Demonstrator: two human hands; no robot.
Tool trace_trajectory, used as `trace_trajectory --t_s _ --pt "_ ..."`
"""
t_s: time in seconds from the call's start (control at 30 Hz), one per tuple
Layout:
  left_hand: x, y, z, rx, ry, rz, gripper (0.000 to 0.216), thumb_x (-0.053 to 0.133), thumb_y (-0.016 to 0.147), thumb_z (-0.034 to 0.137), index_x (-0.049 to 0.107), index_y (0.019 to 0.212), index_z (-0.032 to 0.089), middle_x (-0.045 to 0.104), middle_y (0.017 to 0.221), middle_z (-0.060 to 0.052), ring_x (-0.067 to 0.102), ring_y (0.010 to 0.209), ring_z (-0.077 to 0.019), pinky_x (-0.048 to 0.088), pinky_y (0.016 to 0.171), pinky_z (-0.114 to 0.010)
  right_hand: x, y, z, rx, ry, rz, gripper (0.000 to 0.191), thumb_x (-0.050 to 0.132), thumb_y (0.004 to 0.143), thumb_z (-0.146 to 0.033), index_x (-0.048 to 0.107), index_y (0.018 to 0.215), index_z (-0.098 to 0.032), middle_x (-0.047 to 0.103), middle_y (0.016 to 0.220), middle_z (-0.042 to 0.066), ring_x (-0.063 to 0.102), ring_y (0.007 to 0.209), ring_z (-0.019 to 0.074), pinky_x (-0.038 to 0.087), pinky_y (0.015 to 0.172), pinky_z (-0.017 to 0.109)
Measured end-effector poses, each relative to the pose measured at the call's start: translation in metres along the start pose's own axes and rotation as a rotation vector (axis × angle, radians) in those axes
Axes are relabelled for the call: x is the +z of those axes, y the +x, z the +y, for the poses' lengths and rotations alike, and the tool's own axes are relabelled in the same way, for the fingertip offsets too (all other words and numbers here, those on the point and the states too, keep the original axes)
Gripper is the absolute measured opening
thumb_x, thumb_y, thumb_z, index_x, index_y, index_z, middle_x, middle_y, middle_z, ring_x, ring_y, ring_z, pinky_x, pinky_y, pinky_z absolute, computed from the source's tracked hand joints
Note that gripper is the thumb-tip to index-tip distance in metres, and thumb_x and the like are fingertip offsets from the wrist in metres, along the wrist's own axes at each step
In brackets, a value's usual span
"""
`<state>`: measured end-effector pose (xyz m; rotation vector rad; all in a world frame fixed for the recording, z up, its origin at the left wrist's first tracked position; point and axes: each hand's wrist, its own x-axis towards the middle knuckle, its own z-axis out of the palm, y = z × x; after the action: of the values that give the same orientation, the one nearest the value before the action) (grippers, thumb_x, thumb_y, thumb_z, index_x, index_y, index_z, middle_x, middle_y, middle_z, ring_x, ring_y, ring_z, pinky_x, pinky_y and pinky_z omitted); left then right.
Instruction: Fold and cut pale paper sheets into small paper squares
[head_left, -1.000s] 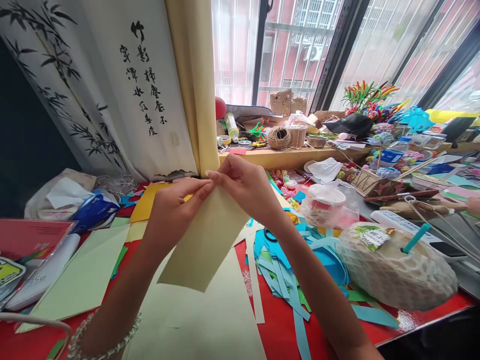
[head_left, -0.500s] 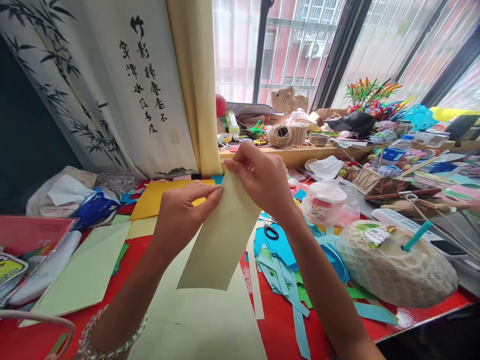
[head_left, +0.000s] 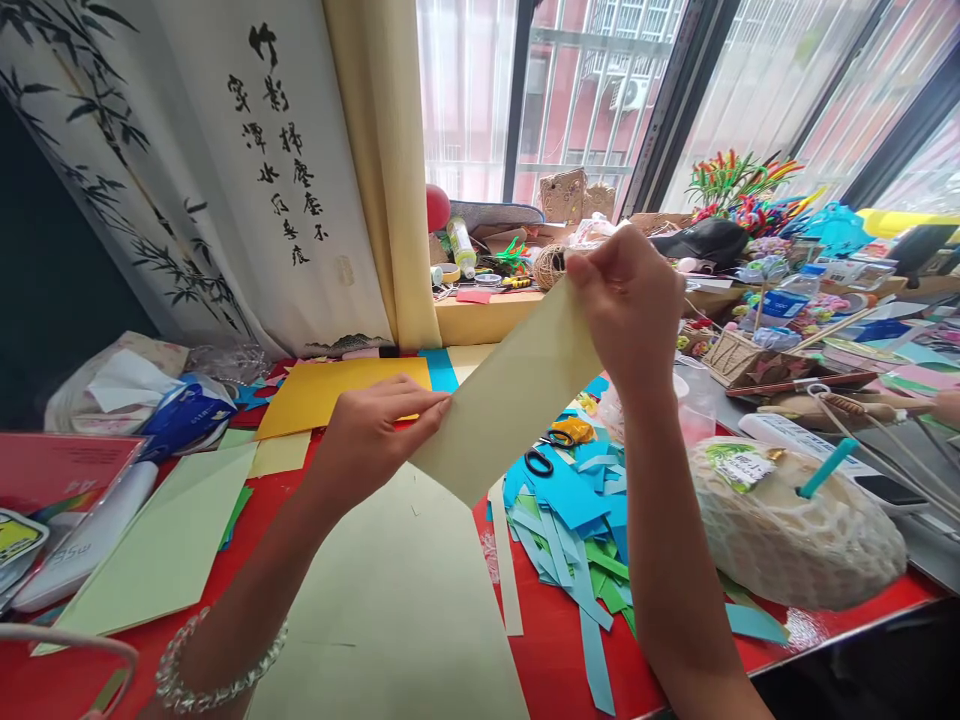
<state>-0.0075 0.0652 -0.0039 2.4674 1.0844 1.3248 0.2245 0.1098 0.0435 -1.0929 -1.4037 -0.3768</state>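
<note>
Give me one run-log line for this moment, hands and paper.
left hand: pinching pale paper, lower-left edge; right hand: gripping upper end; pale paper: raised, slanting; scissors: untouched

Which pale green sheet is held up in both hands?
The short strip: the left hand pinches its left edge, the right hand its upper end. The large sheet below and the sheet at left lie on the red table.

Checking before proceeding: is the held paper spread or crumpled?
Spread: the paper shows a broad, smooth face between left hand and right hand.

The head-worn camera looks forward and down from close behind both hands [head_left: 634,305], toward the window [head_left: 577,120].
</note>
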Motion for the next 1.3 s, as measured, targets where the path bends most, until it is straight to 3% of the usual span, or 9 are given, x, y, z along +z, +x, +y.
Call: trace_trajectory --t_s 0.27,0.47,0.63,0.73,0.83,0.97,1.1,1.2,1.3 --pt "-0.006 0.002 -0.014 -0.04 -0.024 -0.011 0.02 0.058 0.082 0.032 0.076 0.083 0.023 0.072 0.076 -0.004 0.061 0.071 -0.0181 0.049 0.07 -0.031 -0.015 0.006 0.021 -0.019 -0.031 0.04 0.021 0.049 0.089 -0.04 0.056 0.079 -0.023 0.059 0.072 0.003 0.054 0.068 0.0171 0.041 0.064 0.034" --pt "-0.018 0.001 -0.033 -0.08 0.015 -0.102 0.021 0.057 0.081 0.034 0.075 0.077 0.024 0.073 0.076 -0.002 0.063 0.074 -0.0194 0.05 0.073 -0.031 -0.018 0.005 0.025 -0.018 -0.062 0.069 0.021 0.053 0.088 -0.042 0.058 0.08 -0.022 0.057 0.069 0.002 0.057 0.071 0.0181 0.04 0.062 0.032" --pt "-0.02 0.002 -0.05 -0.249 0.018 -0.042 0.024 0.056 0.081 0.04 0.074 0.084 0.023 0.073 0.093 -0.004 0.065 0.092 -0.0214 0.05 0.084 -0.03 -0.031 0.014 0.034 0.059 -0.046 0.186 0.024 0.058 0.083 -0.042 0.058 0.069 -0.022 0.057 0.064 0.002 0.054 0.062 0.0131 0.037 0.06 0.031" --pt "-0.011 0.007 -0.036 -0.246 0.023 0.097 0.034 0.051 0.086 0.042 0.068 0.108 0.022 0.067 0.114 -0.006 0.061 0.103 -0.021 0.046 0.092 -0.033 -0.021 0.01 0.018 0.072 0.069 0.08 0.02 0.062 0.08 -0.033 0.056 0.066 -0.02 0.058 0.064 0.001 0.054 0.062 0.011 0.038 0.06 0.029" --pt "-0.001 0.012 -0.013 -0.157 0.094 0.094 0.043 0.054 0.084 0.043 0.058 0.123 0.025 0.061 0.125 -0.005 0.058 0.108 -0.0214 0.043 0.096 -0.035 0.0 -0.004 -0.016 0.038 0.219 -0.114 0.017 0.061 0.082 -0.031 0.056 0.07 -0.019 0.057 0.066 -0.002 0.054 0.063 0.0104 0.038 0.06 0.026" --pt "0.003 0.011 0.004 -0.219 0.034 0.078 0.028 0.056 0.083 0.045 0.069 0.097 0.026 0.07 0.099 -0.002 0.063 0.089 -0.0196 0.048 0.078 -0.029 0.016 -0.019 -0.049 0.02 0.279 -0.353 0.017 0.059 0.084 -0.032 0.059 0.073 -0.019 0.054 0.065 -0.003 0.054 0.067 0.0101 0.038 0.059 0.024" --pt "-0.001 0.008 -0.002 -0.382 -0.159 0.227 0.023 0.062 0.078 0.044 0.069 0.079 0.023 0.067 0.073 0.001 0.06 0.067 -0.0155 0.046 0.057 -0.024 0.006 -0.015 -0.041 0.081 0.423 -0.496 0.017 0.061 0.082 -0.034 0.065 0.085 -0.018 0.057 0.069 -0.002 0.056 0.069 0.0096 0.041 0.058 0.022" --pt "-0.003 0.008 -0.01 -0.456 -0.314 0.299 0.025 0.067 0.074 0.046 0.069 0.077 0.021 0.065 0.068 0.0 0.057 0.062 -0.0145 0.045 0.051 -0.024 -0.003 -0.009 -0.026 0.144 0.6 -0.684 0.02 0.064 0.079 -0.036 0.067 0.085 -0.017 0.062 0.075 0.0 0.058 0.071 0.0107 0.046 0.06 0.024" --pt "-0.001 0.01 -0.016 -0.485 -0.332 0.292 0.026 0.066 0.074 0.046 0.069 0.08 0.021 0.067 0.077 -0.002 0.059 0.07 -0.0165 0.049 0.057 -0.026 -0.003 -0.007 -0.021 0.19 0.704 -0.809 0.021 0.067 0.075 -0.037 0.068 0.076 -0.016 0.063 0.074 0.001 0.059 0.071 0.0113 0.049 0.061 0.026"
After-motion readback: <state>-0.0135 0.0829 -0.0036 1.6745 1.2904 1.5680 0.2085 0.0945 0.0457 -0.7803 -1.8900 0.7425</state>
